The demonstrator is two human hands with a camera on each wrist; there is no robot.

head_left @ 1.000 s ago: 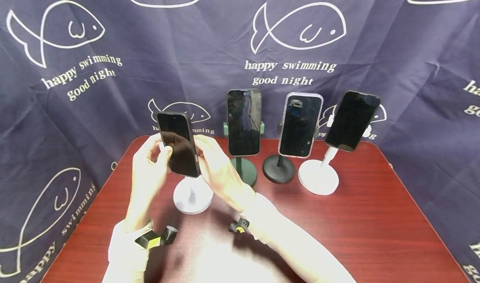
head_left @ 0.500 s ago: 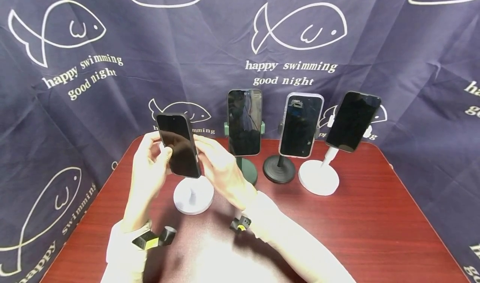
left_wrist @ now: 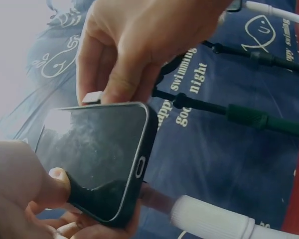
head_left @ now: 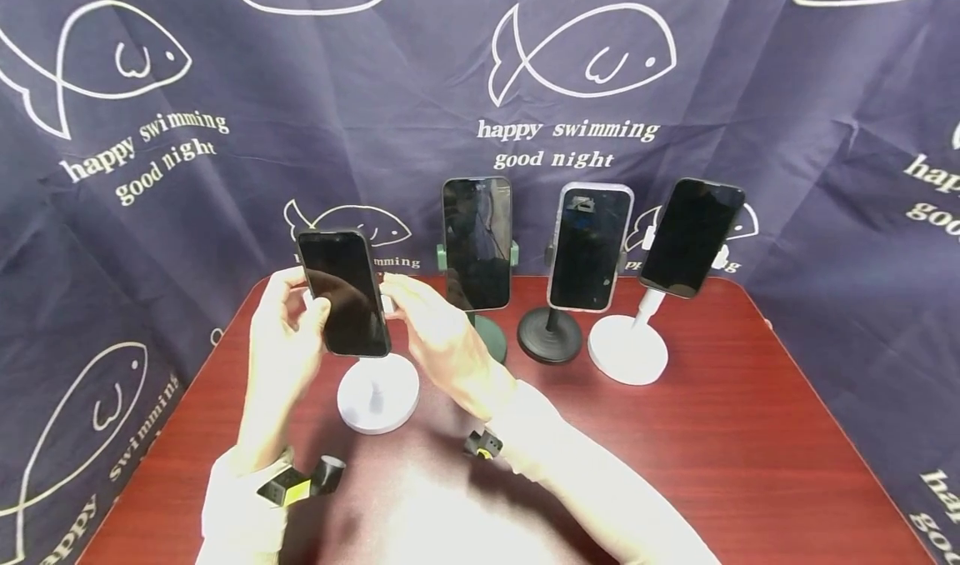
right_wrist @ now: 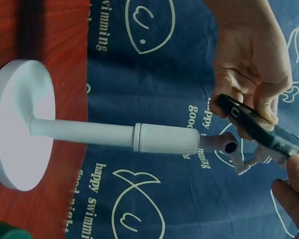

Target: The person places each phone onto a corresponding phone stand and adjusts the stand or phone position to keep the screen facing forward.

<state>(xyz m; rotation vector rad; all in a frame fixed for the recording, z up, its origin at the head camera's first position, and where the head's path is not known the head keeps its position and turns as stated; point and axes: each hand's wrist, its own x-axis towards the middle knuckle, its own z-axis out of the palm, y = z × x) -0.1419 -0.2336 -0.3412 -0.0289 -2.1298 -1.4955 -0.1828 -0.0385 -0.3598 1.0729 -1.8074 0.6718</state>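
Three loaded stands (head_left: 551, 277) crowd the counter's (head_left: 712, 465) back right. Open counter lies in front. The curtain (head_left: 150, 215) walls off behind and left.

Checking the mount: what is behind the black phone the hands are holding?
Behind the black phone sits the white stand's clamp on its post. Left hand grips the phone; right hand fingers reach behind. Whether the clamp grips it is hidden.

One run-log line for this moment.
left hand: grips black phone | right hand: at clamp of white stand | three other phones on stands
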